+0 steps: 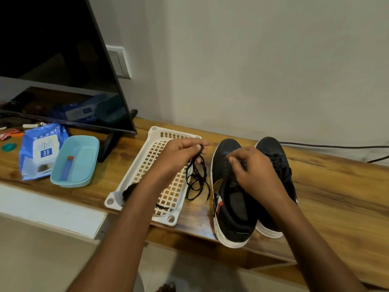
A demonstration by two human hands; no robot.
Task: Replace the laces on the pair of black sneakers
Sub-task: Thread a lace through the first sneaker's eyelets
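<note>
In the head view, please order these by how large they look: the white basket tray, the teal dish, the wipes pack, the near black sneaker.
1. white basket tray
2. near black sneaker
3 and 4. teal dish and wipes pack: they look about equal, so I do not rank them.

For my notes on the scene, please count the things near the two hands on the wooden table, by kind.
Black sneakers: 2
Loose black laces: 1, pinched by the left hand, hanging beside the nearer sneaker
White lattice trays: 1
Turquoise plastic tubs: 1
Blue wet-wipe packs: 1
Total: 6
</note>
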